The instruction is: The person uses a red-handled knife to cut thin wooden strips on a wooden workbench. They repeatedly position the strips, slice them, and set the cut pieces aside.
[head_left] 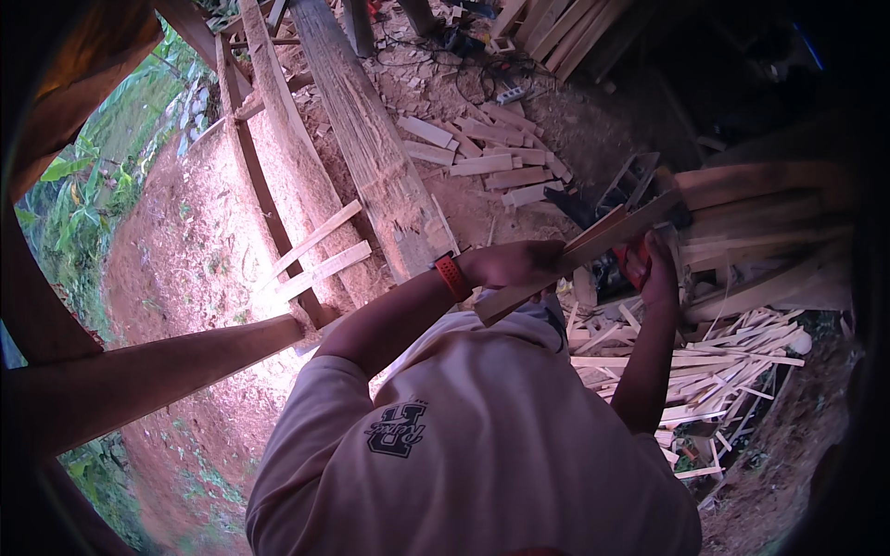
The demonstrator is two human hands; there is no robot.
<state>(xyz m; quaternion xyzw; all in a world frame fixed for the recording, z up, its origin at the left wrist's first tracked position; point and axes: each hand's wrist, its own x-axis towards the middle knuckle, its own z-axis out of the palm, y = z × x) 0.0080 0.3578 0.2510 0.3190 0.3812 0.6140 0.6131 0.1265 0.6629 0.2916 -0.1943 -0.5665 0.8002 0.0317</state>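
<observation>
A flat wooden board (pixel 593 246) slants up from my waist toward the dark area at the right. My left hand (pixel 519 263), with an orange-red watch band on its wrist, is closed on the board near its lower end. My right hand (pixel 656 267) grips a red tool (pixel 636 262) just beneath the board's far part. The tool's kind cannot be made out, as the board and my fingers cover much of it. A second thin wood piece (pixel 601 224) shows along the board's upper edge.
Several short cut boards (pixel 496 156) lie on the ground ahead. A long rough beam (pixel 371 148) and narrower rails run along the left. Thin offcuts (pixel 714 366) are heaped at the right, below stacked timber (pixel 760 222). A power strip (pixel 511 94) with cables lies farther off.
</observation>
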